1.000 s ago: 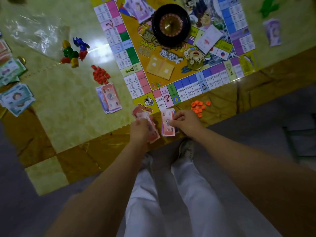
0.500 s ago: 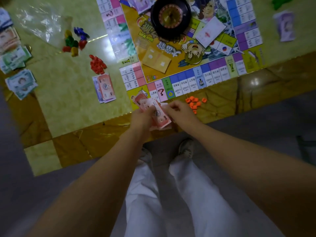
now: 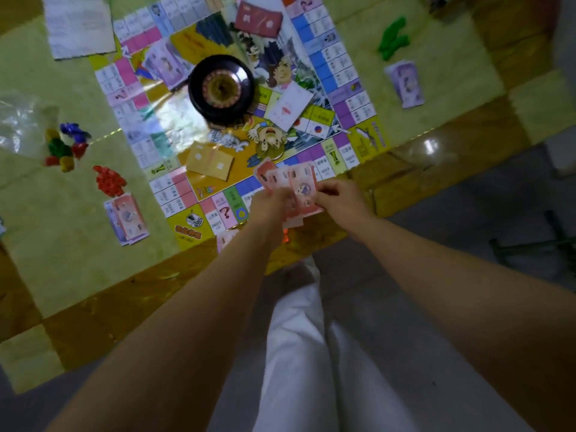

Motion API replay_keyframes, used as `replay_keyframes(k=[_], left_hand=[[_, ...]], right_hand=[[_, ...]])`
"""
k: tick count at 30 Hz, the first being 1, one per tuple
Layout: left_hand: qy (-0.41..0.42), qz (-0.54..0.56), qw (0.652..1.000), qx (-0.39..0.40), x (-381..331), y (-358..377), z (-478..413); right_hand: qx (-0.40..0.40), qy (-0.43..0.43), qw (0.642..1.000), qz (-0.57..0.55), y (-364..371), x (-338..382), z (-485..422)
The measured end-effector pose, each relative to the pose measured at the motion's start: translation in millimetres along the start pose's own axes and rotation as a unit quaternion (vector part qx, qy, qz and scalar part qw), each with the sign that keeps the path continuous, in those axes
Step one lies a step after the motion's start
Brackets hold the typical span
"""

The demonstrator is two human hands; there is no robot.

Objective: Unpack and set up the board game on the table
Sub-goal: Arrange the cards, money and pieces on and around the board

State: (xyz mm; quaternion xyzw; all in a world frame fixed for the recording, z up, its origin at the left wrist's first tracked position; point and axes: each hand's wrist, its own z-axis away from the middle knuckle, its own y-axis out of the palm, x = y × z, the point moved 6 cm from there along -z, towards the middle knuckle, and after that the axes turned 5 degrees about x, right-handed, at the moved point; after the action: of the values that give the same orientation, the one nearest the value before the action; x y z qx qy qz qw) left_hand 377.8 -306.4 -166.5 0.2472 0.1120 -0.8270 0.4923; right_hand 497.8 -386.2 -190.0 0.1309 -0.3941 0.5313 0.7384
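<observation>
The step in hand looks like sorting the money. The left hand (image 3: 269, 204) and right hand (image 3: 339, 198) hold a fan of red notes (image 3: 297, 188), fingers clamped on it, above the near edge of the board (image 3: 174, 188). The next move likely calls for peeling one note free and laying it on the desk (image 3: 62, 260), perhaps on the pile (image 3: 127, 219) left of the board.

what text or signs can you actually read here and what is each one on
"?": on a pink square along the near edge of the board.
Print on the other squares: too small and blurred.
Print on the pink notes held by the left hand and right hand: blurred.
White sheet: unreadable.
</observation>
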Motion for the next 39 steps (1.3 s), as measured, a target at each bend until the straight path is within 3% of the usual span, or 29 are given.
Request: replay_keyframes(k=[8,22,27,30,34,36,39], left_hand=[[0.014,-0.037,0.999,0.004,-57.6,79.0,-56.8],[-0.002,-0.059,0.997,0.048,-122.2,165.9,-135.1],[-0.032,-0.051,0.997,0.040,-125.0,181.3,-149.0],[-0.036,-0.030,0.999,0.022,-130.2,187.5,-151.8],[-0.031,0.004,0.999,0.006,-143.9,198.1,-151.8],[-0.029,0.024,0.999,-0.019,-153.0,198.6,-152.6],[-0.024,0.073,0.996,-0.051,-169.3,195.0,-150.7]], right_hand=[[-0.105,0.013,0.994,-0.033,-103.5,14.7,-68.2],[-0.244,0.076,0.957,0.139,-233.1,36.6,-153.7],[-0.222,0.110,0.949,0.195,-240.0,33.1,-170.4],[-0.209,0.056,0.961,0.171,-241.1,44.0,-178.8],[-0.048,-0.005,0.999,-0.013,-218.3,73.7,-191.2],[0.036,-0.007,0.999,-0.015,-208.0,89.3,-199.0],[0.089,-0.015,0.996,0.003,-203.5,110.7,-211.8]])
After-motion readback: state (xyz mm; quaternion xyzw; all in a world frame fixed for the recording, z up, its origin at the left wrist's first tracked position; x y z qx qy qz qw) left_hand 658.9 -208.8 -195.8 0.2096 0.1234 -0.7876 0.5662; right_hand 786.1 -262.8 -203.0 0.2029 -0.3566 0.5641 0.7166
